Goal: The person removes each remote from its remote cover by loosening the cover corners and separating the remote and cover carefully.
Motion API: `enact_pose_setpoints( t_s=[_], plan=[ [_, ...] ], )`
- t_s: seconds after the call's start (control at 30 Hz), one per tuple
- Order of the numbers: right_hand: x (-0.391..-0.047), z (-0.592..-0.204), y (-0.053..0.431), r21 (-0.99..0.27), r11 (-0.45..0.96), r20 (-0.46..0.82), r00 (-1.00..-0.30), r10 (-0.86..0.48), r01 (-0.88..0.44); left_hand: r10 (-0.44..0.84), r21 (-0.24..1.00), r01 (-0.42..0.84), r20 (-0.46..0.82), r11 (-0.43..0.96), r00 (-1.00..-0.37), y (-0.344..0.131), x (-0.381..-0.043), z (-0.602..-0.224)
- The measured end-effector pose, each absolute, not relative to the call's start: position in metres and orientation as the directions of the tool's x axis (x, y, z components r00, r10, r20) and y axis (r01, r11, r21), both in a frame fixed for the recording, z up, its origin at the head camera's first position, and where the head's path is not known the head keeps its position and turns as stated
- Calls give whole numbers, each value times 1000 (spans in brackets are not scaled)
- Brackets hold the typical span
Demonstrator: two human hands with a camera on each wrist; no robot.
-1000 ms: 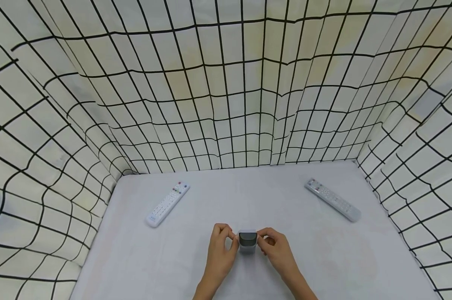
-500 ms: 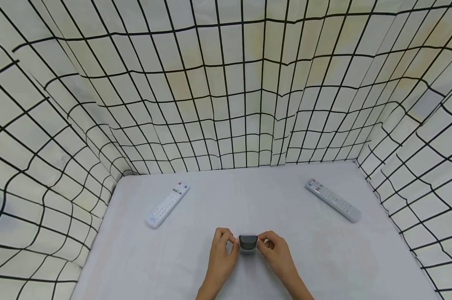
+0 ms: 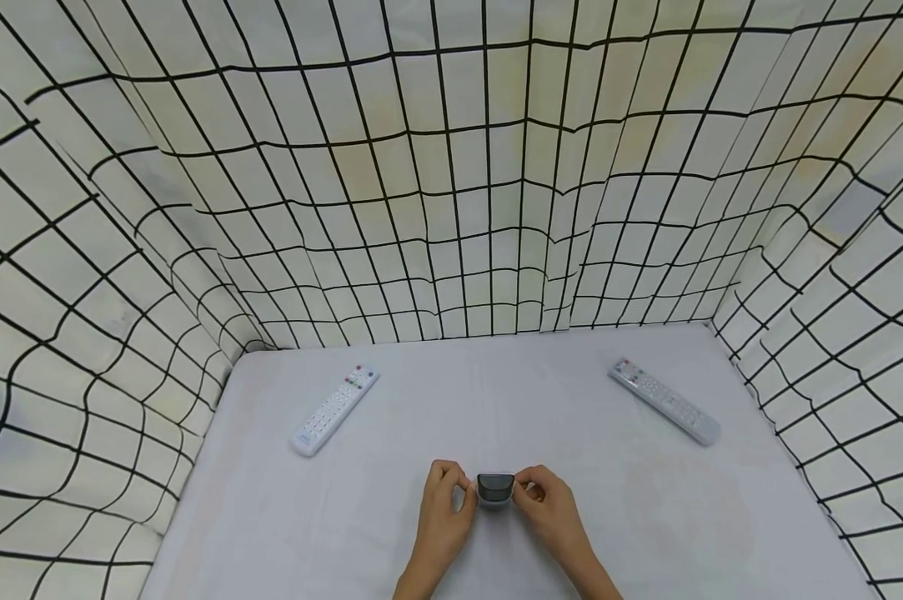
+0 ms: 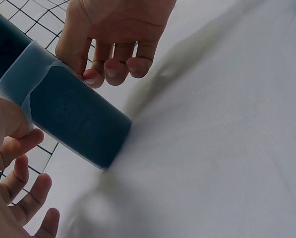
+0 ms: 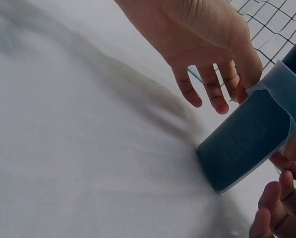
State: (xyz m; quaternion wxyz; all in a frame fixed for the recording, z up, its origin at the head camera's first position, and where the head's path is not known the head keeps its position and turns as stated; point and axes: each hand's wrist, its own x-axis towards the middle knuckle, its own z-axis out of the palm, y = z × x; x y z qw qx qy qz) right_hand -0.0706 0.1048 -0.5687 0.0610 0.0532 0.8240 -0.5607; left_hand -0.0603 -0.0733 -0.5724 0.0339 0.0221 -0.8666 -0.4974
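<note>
Dark, flat-sided bar [image 3: 495, 487] in thin, translucent sleeve [image 4: 26, 72], its rumpled edge pinched by left hand [image 3: 443, 518] and right hand [image 3: 553, 510].

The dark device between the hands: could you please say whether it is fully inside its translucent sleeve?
Not fully in: both wrist views show the device sticking out past the edge of the sleeve.

No lettering, brand or number can be read for certain. On the dark slab [image 4: 83, 119], at the left of the left wrist view and the right of the right wrist view, a faint block of markings shows, too dim to decipher. In the head view, the white remote [image 3: 336, 411], left of centre, carries a small bluish mark at its lower end and tiny key labels, all illegible; so are the key labels on the grey remote [image 3: 664, 401], right of centre.
</note>
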Motion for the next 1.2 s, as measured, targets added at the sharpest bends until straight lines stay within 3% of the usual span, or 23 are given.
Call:
enact_pose_setpoints(
  t_s=[0.4, 0.8, 1.2],
  plan=[
    [-71, -578, 103, -863, 498, -88, -996, 15, 84, -93, 846, 34, 98, 533, -991, -73, -58, -579],
    [-68, -585, 101, -767, 639, 81, -997, 13, -54, -127, 787, 52, 164, 615, -978, -70, -60, -590],
    [-69, -590, 98, -701, 713, 80, -996, 30, -35, -137, 746, 45, 181, 664, -974, -69, -61, -594]
  ],
)
